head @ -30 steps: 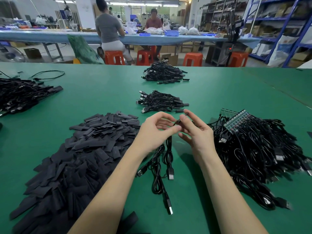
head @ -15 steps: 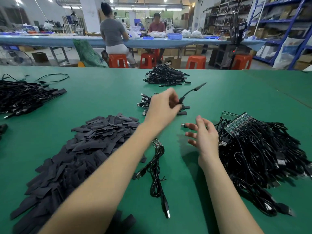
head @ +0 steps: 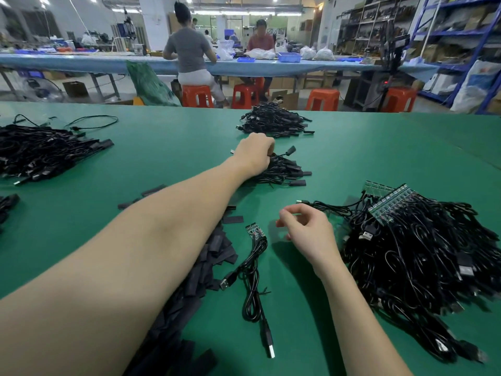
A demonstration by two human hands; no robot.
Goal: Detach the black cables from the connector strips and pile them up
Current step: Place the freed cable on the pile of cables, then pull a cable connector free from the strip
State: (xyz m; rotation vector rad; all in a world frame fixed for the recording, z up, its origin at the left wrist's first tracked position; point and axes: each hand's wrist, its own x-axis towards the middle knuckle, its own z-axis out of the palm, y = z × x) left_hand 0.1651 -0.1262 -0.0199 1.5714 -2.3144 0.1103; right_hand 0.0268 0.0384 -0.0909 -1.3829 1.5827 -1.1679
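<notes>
**Ana:** Black cables with USB plugs are spread over several heaps on the green surface [head: 168,158]. How much of the job looks finished to you?

**Ben:** Some of it, not most. A small heap of loose black cables [head: 282,169] lies in the middle, and a second, similar heap [head: 273,123] lies further back. I take those for detached ones, piled as the task asks.

**Ana:** And what remains?

**Ben:** A big tangle of black cables [head: 423,259] on the right, with long green connector strips [head: 390,204] on top that cables seem to run into. It is much larger than either of the two middle heaps. Nearer in, a short green strip piece [head: 254,231] lies with a few coiled black cables [head: 252,289] attached to it.

**Ana:** The hands?

**Ben:** The left hand [head: 254,153] reaches out and rests on the near middle heap, fingers curled down into the cables; whether it grips one or has let go I cannot tell. The right hand [head: 306,229] hovers by the tangle, fingers loosely curled, holding nothing I can see.

**Ana:** The dark stuff under the left arm?

**Ben:** A spread of flat black strips [head: 214,253], and another black cable heap [head: 40,153] far left. Whether either belongs to this job, I cannot say.
</notes>
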